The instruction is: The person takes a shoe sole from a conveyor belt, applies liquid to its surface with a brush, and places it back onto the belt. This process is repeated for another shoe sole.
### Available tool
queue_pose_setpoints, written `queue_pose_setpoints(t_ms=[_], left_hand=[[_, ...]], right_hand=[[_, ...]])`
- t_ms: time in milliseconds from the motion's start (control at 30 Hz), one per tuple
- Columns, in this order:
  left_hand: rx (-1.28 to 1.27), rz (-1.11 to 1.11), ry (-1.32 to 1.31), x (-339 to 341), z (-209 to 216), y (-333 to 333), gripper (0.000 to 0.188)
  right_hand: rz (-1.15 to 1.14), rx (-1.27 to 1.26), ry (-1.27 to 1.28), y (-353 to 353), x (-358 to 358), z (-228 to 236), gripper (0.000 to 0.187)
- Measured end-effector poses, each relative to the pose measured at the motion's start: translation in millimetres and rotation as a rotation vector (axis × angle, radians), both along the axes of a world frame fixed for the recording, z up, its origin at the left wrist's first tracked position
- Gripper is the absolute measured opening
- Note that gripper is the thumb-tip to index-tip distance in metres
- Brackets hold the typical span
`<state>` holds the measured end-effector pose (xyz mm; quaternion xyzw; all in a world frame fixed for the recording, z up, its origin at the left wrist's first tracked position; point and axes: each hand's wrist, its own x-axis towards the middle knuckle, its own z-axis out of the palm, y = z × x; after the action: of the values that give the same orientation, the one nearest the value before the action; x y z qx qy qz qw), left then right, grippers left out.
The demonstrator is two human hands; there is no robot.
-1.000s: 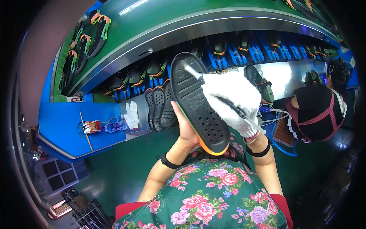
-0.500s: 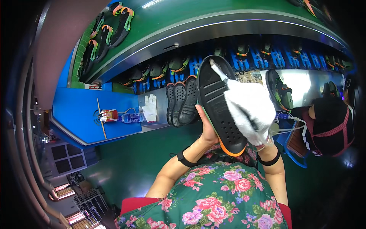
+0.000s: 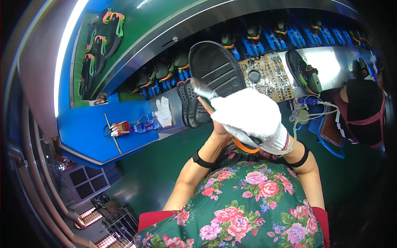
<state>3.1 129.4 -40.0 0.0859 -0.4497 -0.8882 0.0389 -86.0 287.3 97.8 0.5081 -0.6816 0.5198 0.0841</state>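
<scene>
While the left hand (image 3: 220, 127), bare and mostly hidden, is gripping the black sole (image 3: 218, 69) in front of the floral garment (image 3: 237, 196), the right hand (image 3: 249, 113), in white knit, is holding a brush-like tool (image 3: 202, 88), its tip sitting at the sole's left edge; can't tell if touching. Left of the sole, loose soles (image 3: 200, 117) are resting on the counter (image 3: 174, 108), an unworn glove (image 3: 163, 113) lying farther left; right of it, a taped mat (image 3: 271, 80) is carrying a dark round cap (image 3: 254, 75), a sandal (image 3: 304, 73) sitting beyond. Risks: tip is lying near the left thumb, so a slip could be jabbing it; right hand is covering much of the sole, so aim could be suffering.
</scene>
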Motion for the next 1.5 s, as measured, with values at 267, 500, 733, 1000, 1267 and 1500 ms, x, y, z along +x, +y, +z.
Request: queue_pose_setpoints(t_ms=[267,500,733,1000,1267,1500], left_hand=[[0.248,0.102,-0.143,-20.1,48.3,4.9,0.102],[0.386,0.045,-0.163,-5.8,16.8,-25.2,0.099],[0.689,-0.019,-0.175,-0.9,5.1,-34.3,0.108],[0.653,-0.086,-0.084,-14.6,47.6,-28.2,0.117],[0.580,-0.159,-0.082,-16.8,53.7,-32.8,0.127],[0.619,-0.202,0.049,-22.7,57.0,-36.1,0.131]], right_hand=[[-0.047,-0.021,-0.007,1.6,-10.1,-14.5,0.043],[0.037,-0.205,-0.088,-6.0,-22.8,-13.6,0.030],[0.131,-0.201,-0.070,-4.7,-3.5,-18.4,0.035],[0.060,-0.126,-0.005,-8.8,4.7,-34.0,0.037],[0.089,-0.011,0.010,6.4,9.0,-34.3,0.031],[0.042,-0.153,-0.161,3.9,14.1,-36.3,0.027]])
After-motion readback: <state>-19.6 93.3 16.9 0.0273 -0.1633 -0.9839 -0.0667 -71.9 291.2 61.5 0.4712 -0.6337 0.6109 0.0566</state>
